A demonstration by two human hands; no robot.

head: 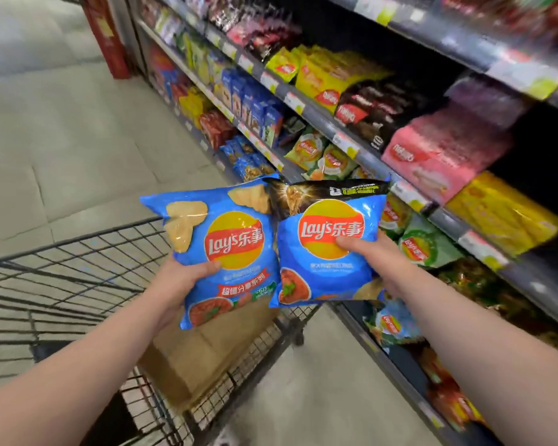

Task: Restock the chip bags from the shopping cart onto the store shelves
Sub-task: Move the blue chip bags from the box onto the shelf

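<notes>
I hold two blue Lay's chip bags side by side above the cart's right edge. My left hand (pixel 178 284) grips the larger blue bag (pixel 226 220) from below, thumb on its front. My right hand (pixel 380 262) grips the smaller blue bag with a black top strip (pixel 329 275), thumb pressed on the logo. The black wire shopping cart (pixel 87 252) is below and to the left, with a brown cardboard box (pixel 207 352) inside it. The store shelves (pixel 345 136) run along the right, and green Lay's bags (pixel 422 243) sit just behind my right hand.
Shelf tiers hold yellow, black and pink snack packs (pixel 432 152) above and more chip bags (pixel 390 323) low down. Price-tag rails jut out along each shelf edge. Grey tiled aisle floor (pixel 62 123) stretches left and ahead. A red display (pixel 107 37) stands at the aisle's far end.
</notes>
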